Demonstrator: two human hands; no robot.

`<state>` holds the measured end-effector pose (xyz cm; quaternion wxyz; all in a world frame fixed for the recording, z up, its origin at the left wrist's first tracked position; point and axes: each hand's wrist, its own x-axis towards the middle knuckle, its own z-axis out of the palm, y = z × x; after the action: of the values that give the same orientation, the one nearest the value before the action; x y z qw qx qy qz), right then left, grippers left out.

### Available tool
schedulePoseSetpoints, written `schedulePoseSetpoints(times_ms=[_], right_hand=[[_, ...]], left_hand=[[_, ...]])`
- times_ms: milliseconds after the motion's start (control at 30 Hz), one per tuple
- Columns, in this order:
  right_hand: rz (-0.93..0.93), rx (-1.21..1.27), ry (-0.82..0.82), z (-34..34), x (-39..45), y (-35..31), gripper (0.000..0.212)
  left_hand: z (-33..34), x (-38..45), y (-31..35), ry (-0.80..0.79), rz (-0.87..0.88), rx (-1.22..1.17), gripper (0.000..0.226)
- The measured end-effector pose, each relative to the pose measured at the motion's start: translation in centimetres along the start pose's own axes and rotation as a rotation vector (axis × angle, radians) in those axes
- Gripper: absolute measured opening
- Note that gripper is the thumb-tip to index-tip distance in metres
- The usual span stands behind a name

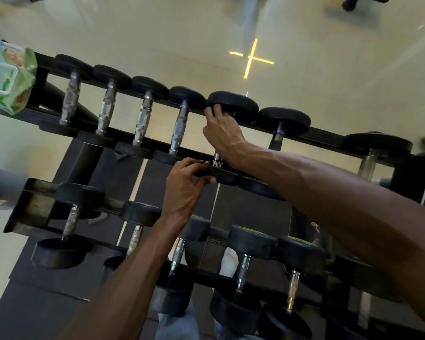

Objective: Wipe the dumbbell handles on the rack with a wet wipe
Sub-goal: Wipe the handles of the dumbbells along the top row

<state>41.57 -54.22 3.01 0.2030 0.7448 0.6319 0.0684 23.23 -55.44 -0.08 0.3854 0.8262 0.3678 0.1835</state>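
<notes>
Head view, and both hands are on one dumbbell (231, 104) mid-way along the rack's (329, 134) upper tier. Right hand (222, 133) curls its fingers (212, 111) over the far rubber head; left hand (184, 187) pinches the near head. No wipe visible in either hand. Looks heavy and rigid, so hold the grippy rubber ends; the chrome handle could be slick. Wipes pack (9, 79) sits at the rack's left end.

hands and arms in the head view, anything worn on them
Nothing worn that the view shows: the left hand and right hand are bare, with no gloves, rings, watch or bands visible. Both forearms are bare as far as the frame edge, no sleeves in view. They look lean, with raised veins and tendons.
</notes>
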Motion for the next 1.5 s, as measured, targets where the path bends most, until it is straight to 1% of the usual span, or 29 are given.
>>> schedulePoseSetpoints(times_ms=[67,133,267,400,433,467,533,567,600,700,733,833,867,933,967,1033,1067,1100,1167,1233,1333,1400,1500], right_hand=[[-0.019,0.054,-0.042,-0.4,0.4,0.1,0.022],[-0.039,0.161,-0.046,-0.3,0.3,0.5,0.022],[-0.211,0.231,-0.01,-0.3,-1.3,1.8,0.018],[-0.058,0.326,0.144,0.1,-2.5,3.5,0.015],[-0.074,0.348,0.162,0.2,-2.9,3.1,0.015],[-0.149,0.378,0.144,0.3,-3.4,2.4,0.015],[-0.379,0.497,0.013,0.5,-4.7,1.0,0.021],[-0.43,0.547,-0.041,0.4,-5.1,0.9,0.023],[-0.415,0.581,-0.034,0.5,-5.0,1.4,0.022],[-0.189,0.708,0.093,1.4,-4.1,2.8,0.013],[-0.157,0.743,0.087,1.5,-4.1,2.7,0.013],[-0.286,0.782,-0.022,1.6,-5.8,1.2,0.017],[-0.273,0.809,-0.017,1.6,-6.6,1.2,0.017],[-0.109,0.913,0.038,2.8,-7.7,2.0,0.018],[-0.042,0.958,0.026,3.3,-8.3,2.4,0.019],[0.03,0.962,-0.026,4.4,-9.4,2.6,0.017],[0.104,1.012,-0.031,4.8,-9.7,2.7,0.013],[0.218,1.109,-0.018,5.0,-9.8,3.0,0.01],[0.475,1.354,0.014,5.2,-9.7,3.5,0.01],[0.611,1.574,-0.016,5.0,-9.4,3.8,0.011],[0.691,1.697,-0.026,4.5,-9.2,3.9,0.017],[0.726,1.737,-0.009,4.2,-9.0,4.2,0.02],[0.734,1.761,0.005,4.2,-9.0,4.6,0.021]], left_hand=[[0.0,0.1,0.0,-0.009,0.0,-0.004,0.04],[-0.1,0.1,0.0,-0.009,-0.007,-0.012,0.039],[0.0,-0.2,-0.1,-0.006,-0.021,-0.016,0.039],[-0.1,-0.1,0.4,-0.018,-0.03,-0.009,0.04],[-0.2,-0.1,0.5,-0.021,-0.029,-0.007,0.04],[-0.3,-0.1,0.5,-0.023,-0.025,-0.007,0.039],[-0.5,-0.2,0.6,-0.026,-0.015,-0.006,0.038],[-0.6,-0.3,0.6,-0.028,-0.008,-0.001,0.037],[-0.5,-0.3,0.6,-0.024,-0.004,0.002,0.038],[-0.4,-0.1,0.6,-0.015,-0.013,-0.003,0.04],[-0.4,-0.1,0.7,-0.017,-0.016,0.001,0.04],[-0.5,-0.1,0.4,-0.03,-0.01,0.011,0.04],[-0.5,-0.1,0.4,-0.032,-0.015,0.009,0.041],[-0.4,-0.2,0.5,-0.038,-0.028,0.016,0.043],[-0.4,-0.2,0.7,-0.042,-0.026,0.04,0.043],[-0.7,-0.2,1.1,-0.067,0.013,0.102,0.046],[-0.9,-0.2,1.3,-0.094,0.058,0.13,0.047],[-1.1,-0.1,1.5,-0.133,0.119,0.164,0.05],[-1.1,0.5,2.1,-0.248,0.233,0.262,0.057],[-0.4,1.8,3.3,-0.385,0.295,0.397,0.056],[1.6,3.9,5.1,-0.578,0.364,0.692,0.046],[2.9,4.8,6.0,-0.656,0.402,0.844,0.038],[4.4,5.3,7.1,-0.733,0.411,0.977,0.022]])
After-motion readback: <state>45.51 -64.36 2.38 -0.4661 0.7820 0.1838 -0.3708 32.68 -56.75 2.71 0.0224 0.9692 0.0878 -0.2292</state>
